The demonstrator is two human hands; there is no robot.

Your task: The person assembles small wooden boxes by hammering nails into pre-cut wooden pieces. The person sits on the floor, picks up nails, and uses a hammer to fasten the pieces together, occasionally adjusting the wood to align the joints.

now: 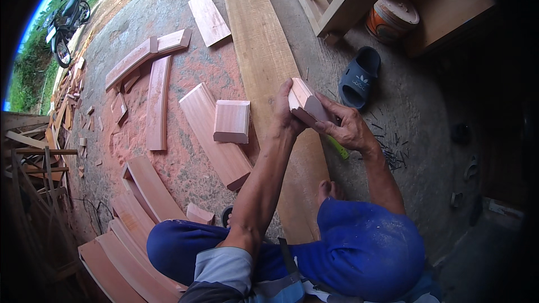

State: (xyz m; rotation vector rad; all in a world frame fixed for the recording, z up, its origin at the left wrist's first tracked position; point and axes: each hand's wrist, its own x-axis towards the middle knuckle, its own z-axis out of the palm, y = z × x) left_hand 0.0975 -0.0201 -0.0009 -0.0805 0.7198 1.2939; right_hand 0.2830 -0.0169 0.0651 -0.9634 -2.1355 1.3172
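Bevelled wooden block, pale and pinkish, is held up between both hands, ahead of the knees in blue trousers and over a long, wide plank that runs away across the floor. The left hand is closed round its left side, thumb upward; the right hand grips its right side between thumb and fingers.

At the lower left, beside the left knee, long pinkish boards lie side by side, with a small offcut near them. A bare foot shows by the plank, and a yellow-green strip lies below the right hand. To the right, thin dark nails are scattered on the concrete.

Left of the plank, a squarish block with bevelled edges overlaps a longer board. Reddish sawdust covers the floor there. Beyond the hands on the right sits a dark blue slipper, and past it a lidded bucket near a wooden frame. Scrap wood is heaped at the far left, and a motorcycle stands outside.
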